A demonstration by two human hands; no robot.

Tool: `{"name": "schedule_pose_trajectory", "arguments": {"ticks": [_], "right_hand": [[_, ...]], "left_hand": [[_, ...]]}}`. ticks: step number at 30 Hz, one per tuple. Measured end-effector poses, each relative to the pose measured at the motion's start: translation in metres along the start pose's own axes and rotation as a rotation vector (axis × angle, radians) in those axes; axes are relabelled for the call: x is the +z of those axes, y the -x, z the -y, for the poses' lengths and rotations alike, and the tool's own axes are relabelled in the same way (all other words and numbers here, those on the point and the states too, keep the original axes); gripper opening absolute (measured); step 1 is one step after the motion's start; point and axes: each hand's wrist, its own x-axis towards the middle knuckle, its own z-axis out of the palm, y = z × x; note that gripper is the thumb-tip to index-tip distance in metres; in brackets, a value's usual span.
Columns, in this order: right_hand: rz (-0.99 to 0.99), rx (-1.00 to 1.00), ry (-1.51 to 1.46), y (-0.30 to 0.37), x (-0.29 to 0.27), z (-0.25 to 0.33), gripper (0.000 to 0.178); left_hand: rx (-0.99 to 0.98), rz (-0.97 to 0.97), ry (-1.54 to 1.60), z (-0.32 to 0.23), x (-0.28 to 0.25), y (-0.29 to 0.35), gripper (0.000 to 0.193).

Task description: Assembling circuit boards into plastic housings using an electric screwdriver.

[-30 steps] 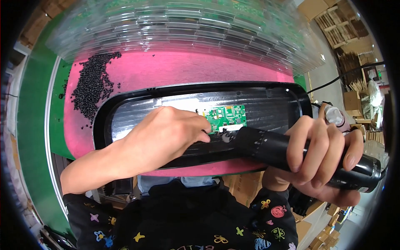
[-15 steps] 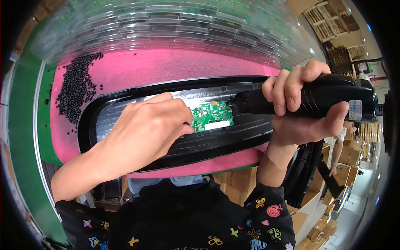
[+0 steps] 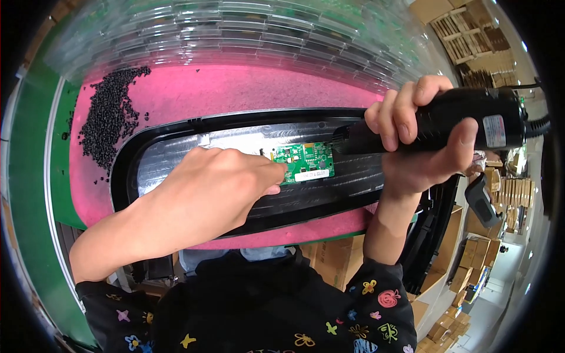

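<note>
A green circuit board (image 3: 307, 160) with a white strip lies inside a long black plastic housing (image 3: 194, 122). My left hand (image 3: 220, 182) is closed over the board's left end, index finger pressed onto it and thumb low at its edge; the curled fingers hide that end. In my right hand (image 3: 412, 132) is a black corded electric screwdriver (image 3: 456, 120), fingers wrapped over its body and thumb along the near side. Its dark nose points left at the board's right edge; the tip is hard to make out against the black housing.
A pile of small black screws (image 3: 109, 117) lies on the pink mat (image 3: 170, 88) at the left. Clear plastic bins (image 3: 253, 29) rise along the back. Black parts (image 3: 432, 235) and cardboard boxes (image 3: 471, 253) stand at the right.
My left index finger has slid further onto the board, with the hand slightly lower. The screwdriver and right hand have shifted a little up and left. A black part in the background has moved up.
</note>
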Motion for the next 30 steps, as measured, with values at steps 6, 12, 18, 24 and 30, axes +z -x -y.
{"name": "schedule_pose_trajectory", "arguments": {"ticks": [6,12,18,24,30], "right_hand": [[0.045,0.023,0.052,-0.006,0.003,-0.005,0.058],[-0.026,-0.093,-0.047,0.012,0.009,0.002,0.06],[0.101,-0.197,-0.399,0.023,0.017,0.03,0.041],[0.084,-0.23,-0.388,0.027,0.019,0.028,0.043],[0.08,-0.252,-0.407,0.029,0.024,0.025,0.042]], "left_hand": [[-0.047,0.017,0.017,-0.002,-0.002,0.001,0.012],[-0.056,-0.011,0.048,0.0,0.002,0.002,0.011],[0.131,-0.22,0.03,0.01,0.007,-0.002,0.012],[0.202,-0.271,0.049,0.008,0.012,-0.005,0.012],[0.245,-0.3,0.182,0.01,0.007,-0.008,0.011]]}}
